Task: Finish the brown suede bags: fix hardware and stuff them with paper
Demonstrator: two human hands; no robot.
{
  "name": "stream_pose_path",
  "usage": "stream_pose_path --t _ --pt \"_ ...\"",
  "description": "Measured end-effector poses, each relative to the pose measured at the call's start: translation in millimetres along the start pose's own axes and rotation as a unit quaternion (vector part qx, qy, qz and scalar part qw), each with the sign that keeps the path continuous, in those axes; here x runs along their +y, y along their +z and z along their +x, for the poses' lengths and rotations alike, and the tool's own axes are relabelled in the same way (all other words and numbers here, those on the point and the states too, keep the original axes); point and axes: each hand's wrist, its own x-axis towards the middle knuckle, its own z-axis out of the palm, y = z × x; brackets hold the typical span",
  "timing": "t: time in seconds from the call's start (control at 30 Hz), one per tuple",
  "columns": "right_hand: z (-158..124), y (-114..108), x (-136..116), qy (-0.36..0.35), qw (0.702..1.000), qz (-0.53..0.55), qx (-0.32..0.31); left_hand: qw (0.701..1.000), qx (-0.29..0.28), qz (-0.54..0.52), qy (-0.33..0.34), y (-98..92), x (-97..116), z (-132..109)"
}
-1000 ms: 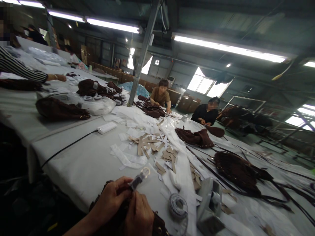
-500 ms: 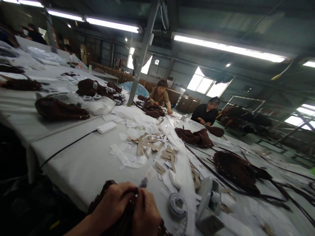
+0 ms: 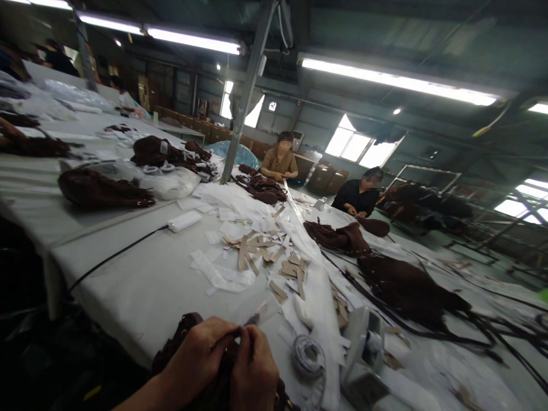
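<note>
At the front edge of the table, a dark brown bag with brass eyelets lies beneath both of my hands. My left hand is closed, with finger and thumb pinching a thin dark brown strap. Close beside it, my right hand pinches the same strap, its fingertips nearly meeting the left ones. The wrists and palms hide much of the bag. A small blurred, pale see-through piece shows just beyond the right fingertips; its kind is unclear.
To the right stand a grey tape dispenser and a coiled roll. Paper scraps cover the middle. More brown bags with long straps lie at right. A cable runs to a white box. Two co-workers sit across the table.
My hands stay almost in place, still pinching the strap. The bag at right now lies flatter and wider. Across the table, a co-worker's hands have come together at a white strip.
</note>
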Motion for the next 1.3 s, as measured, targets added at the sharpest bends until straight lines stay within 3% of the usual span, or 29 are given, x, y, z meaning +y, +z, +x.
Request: stream_pose_path --t 0.17,0.4,0.63,0.83,0.97,1.2,1.3 --pt "-3.7 2.8 1.7 0.029 0.999 0.002 -0.013 1.0 0.01 0.005 0.014 1.2 -1.2 0.3" --pt "-4.7 6.4 7.2 -0.038 0.999 0.013 0.017 1.0 0.015 -0.006 0.011 0.7 -1.2 2.0" --pt "-4.9 11.1 10.0 -0.018 0.999 -0.025 0.022 1.0 0.011 -0.024 -0.015 2.4 1.3 1.6" --pt "-11.8 17.5 3.9 -0.049 0.998 -0.048 0.012 0.99 0.038 -0.08 -0.106 -2.1 7.0 7.0" --pt "-17.9 24.3 1.7 -0.056 0.998 -0.024 -0.011 0.978 0.031 -0.137 -0.156 -3.6 -1.2 11.1" --pt "-20.5 27.2 2.7 -0.008 0.999 0.035 -0.027 0.966 -0.005 -0.199 -0.163 -0.7 -14.2 12.9" --pt "-20.7 23.5 2.3 0.058 0.994 0.09 -0.036 0.961 0.006 -0.213 -0.177 -4.1 -13.0 15.3"
